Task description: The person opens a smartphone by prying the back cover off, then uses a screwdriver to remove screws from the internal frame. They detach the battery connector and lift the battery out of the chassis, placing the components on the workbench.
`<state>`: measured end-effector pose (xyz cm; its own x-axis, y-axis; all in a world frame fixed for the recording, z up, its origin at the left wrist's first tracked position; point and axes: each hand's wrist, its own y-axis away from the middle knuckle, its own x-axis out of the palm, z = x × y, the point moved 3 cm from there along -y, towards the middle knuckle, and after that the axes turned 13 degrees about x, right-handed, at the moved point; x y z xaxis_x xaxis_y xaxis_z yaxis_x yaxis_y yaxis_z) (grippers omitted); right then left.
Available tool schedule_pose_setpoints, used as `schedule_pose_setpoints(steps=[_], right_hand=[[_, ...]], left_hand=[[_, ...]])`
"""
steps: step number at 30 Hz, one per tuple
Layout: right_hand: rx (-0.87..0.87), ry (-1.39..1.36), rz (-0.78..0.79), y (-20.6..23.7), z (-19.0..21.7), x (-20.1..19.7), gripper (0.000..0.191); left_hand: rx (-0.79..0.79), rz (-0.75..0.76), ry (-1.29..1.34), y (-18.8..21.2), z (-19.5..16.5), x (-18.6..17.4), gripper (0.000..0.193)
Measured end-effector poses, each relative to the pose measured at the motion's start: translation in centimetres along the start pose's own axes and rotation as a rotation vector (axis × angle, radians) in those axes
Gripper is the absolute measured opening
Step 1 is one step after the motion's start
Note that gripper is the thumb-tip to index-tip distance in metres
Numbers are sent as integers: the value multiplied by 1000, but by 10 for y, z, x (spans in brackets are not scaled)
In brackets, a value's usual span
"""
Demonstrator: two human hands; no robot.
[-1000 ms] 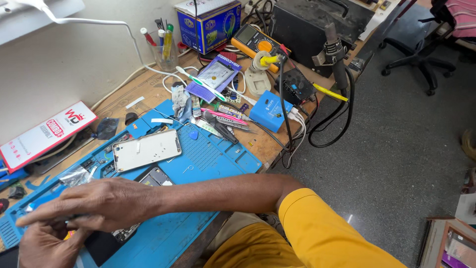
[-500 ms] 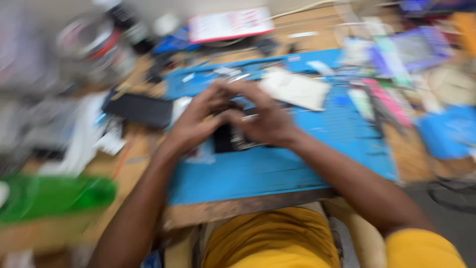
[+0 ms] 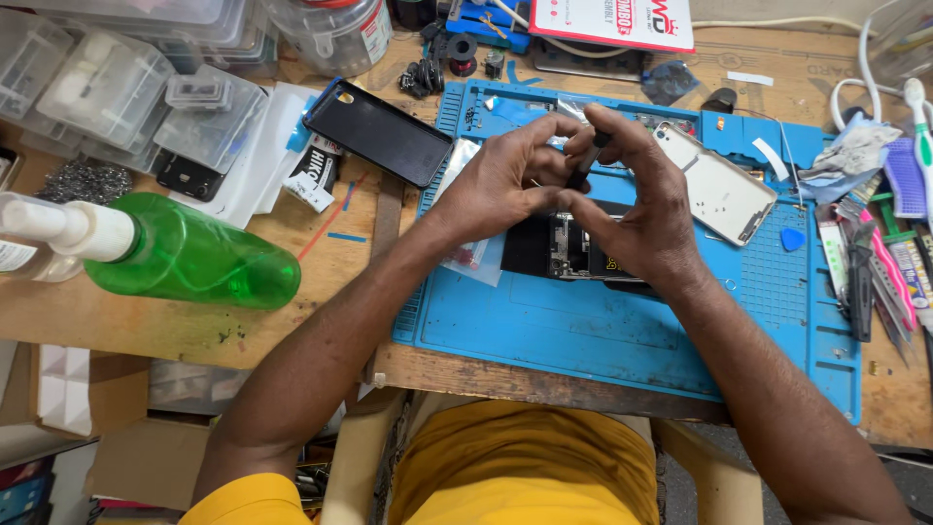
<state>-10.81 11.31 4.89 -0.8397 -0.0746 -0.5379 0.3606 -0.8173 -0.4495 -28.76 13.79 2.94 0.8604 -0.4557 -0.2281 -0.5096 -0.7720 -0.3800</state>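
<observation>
With left hand (image 3: 505,180) and right hand (image 3: 646,209) pinched together on a thin dark screwdriver (image 3: 586,160) above the opened black phone (image 3: 573,248) on the blue silicone mat (image 3: 603,321), we judge a slip could gouge its board.

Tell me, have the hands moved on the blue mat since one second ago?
Yes. The left hand and right hand went from the blue mat's corner to its middle, over the opened phone.
</observation>
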Motion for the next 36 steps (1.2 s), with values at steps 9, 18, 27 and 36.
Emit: schedule_pose_setpoints(steps=[9,18,27,36], right_hand=[[-9,84,-14,0,6,0,78],[-59,4,5,6,4,2,88],[16,-288,111,6,-11,-7,98],[67,-338,27,2,-9,-17,97]], left_hand=[[44,24,38,-1,-9,-4,52],[61,3,-61,0,1,-6,49],[61,78,-297,6,-5,-19,14],[99,97,-398,4,-6,-2,14]])
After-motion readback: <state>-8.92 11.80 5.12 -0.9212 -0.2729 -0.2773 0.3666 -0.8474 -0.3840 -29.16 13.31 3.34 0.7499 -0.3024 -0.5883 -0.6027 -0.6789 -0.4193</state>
